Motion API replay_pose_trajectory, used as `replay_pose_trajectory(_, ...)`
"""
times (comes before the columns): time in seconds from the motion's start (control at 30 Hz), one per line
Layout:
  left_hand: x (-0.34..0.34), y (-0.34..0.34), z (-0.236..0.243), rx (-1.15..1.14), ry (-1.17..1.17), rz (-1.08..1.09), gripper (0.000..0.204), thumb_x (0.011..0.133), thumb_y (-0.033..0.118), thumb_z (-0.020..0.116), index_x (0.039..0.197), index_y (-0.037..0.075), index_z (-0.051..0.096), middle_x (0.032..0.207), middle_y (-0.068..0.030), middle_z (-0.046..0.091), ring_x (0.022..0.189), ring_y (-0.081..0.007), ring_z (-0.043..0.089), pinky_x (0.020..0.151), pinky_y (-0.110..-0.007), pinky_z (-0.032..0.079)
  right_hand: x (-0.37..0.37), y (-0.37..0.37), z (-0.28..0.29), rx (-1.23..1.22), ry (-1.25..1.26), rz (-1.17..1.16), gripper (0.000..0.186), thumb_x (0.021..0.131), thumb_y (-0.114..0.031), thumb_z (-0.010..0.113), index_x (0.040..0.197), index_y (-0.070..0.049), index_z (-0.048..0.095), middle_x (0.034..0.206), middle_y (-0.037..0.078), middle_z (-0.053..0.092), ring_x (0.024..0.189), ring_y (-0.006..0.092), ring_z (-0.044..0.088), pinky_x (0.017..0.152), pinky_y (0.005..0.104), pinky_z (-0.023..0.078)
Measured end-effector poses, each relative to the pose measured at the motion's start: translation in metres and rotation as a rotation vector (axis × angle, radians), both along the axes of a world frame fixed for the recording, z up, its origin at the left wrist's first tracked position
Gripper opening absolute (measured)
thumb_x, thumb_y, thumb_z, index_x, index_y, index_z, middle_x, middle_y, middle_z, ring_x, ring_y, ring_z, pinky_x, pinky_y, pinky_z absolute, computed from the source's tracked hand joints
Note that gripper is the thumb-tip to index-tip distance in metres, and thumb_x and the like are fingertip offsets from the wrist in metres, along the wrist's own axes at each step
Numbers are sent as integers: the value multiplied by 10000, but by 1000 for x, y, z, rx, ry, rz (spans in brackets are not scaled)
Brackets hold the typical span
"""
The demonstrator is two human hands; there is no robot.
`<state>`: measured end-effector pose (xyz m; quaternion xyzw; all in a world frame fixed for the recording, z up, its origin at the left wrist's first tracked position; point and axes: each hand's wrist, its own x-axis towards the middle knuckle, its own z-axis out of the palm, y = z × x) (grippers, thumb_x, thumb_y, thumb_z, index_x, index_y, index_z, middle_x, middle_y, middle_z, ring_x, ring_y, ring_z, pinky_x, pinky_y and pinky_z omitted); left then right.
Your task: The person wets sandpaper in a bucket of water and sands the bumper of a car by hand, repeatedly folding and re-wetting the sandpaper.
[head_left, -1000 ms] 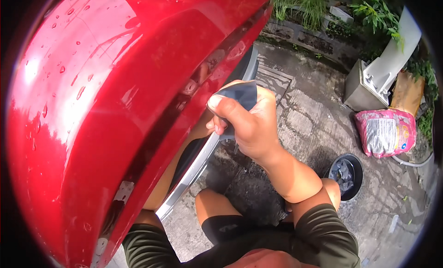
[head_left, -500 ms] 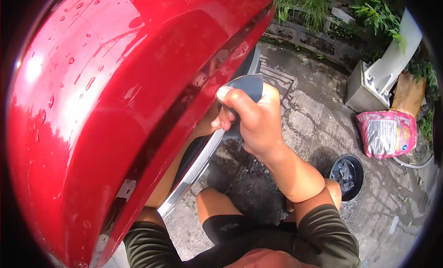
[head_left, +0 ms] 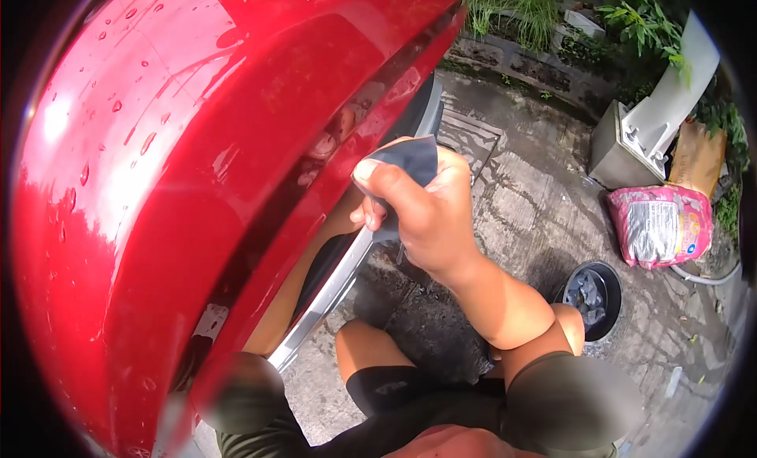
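My right hand [head_left: 422, 210] is closed around a dark grey, flexible sheet of sandpaper [head_left: 410, 160], its thumb pressed on the sheet's left end. The sheet is bent and held beside the lower edge of a glossy red car panel [head_left: 260, 143]; whether it touches the paint I cannot tell. A few curled fingertips show just below the sheet. My left forearm [head_left: 276, 324] reaches up behind the red panel's edge, next to a silver trim strip [head_left: 335, 288]. Most of my left hand is hidden there. Water drops dot the panel's upper left.
On the wet concrete at the right stands a black bucket [head_left: 607, 288] with water and grey pieces in it. Beyond it are a pink sack [head_left: 631, 221], a brown board [head_left: 698, 162] and a white post on a grey metal base [head_left: 627, 154]. Plants line the back.
My right hand and the sandpaper have shifted slightly left and down along the panel's edge. The view has moved a little; the bucket and sack stay put.
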<state>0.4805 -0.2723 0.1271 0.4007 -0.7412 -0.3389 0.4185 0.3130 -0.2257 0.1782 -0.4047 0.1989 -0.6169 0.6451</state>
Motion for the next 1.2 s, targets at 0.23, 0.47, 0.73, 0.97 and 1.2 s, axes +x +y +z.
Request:
replay_pose_trajectory(0.23, -19, -20, -19, -406, -483, 38, 336, 804, 217, 813, 971, 27, 591, 939, -100, 649, 930, -296, 654, 858, -404, 506, -35, -69, -11, 58, -101, -108, 156, 913, -119, 662, 847, 21, 646, 638, 50, 561, 517, 149, 577, 567, 339, 568)
replay_pose_trajectory(0.47, -1, 2, 3, 220, 238, -8, 260, 775, 39, 772, 993, 32, 631, 940, -54, 640, 901, -168, 631, 794, -302, 499, -11, -19, -7, -62, -2, 51, 154, 903, -97, 681, 801, 13, 648, 663, 39, 613, 520, 114, 580, 540, 308, 553)
replay_pose_trajectory(0.73, -23, -14, 5, -516, -333, -113, 341, 834, 233, 789, 1092, 63, 645, 1089, -100, 635, 1056, -273, 617, 938, -370, 471, -31, -59, -11, -5, -29, -6, 150, 890, -114, 676, 840, 26, 653, 647, 52, 599, 527, 128, 586, 582, 332, 579)
replay_pose_trajectory(0.97, -16, -19, -14, -331, -451, 34, 301, 817, 254, 813, 1002, 57, 681, 1039, -91, 687, 997, -284, 656, 902, -382, 496, -61, -129, -10, 64, -137, -32, 140, 889, -112, 657, 813, -5, 607, 605, 36, 532, 497, 157, 566, 601, 398, 604)
replay_pose_trajectory(1.2, -13, -13, -9, -361, -545, 80, 286, 820, 238, 810, 999, 56, 680, 1041, -91, 692, 997, -286, 658, 903, -379, 496, -44, -88, -13, 40, -7, 44, 168, 894, -139, 678, 851, 16, 628, 624, 57, 556, 510, 161, 585, 580, 383, 600)
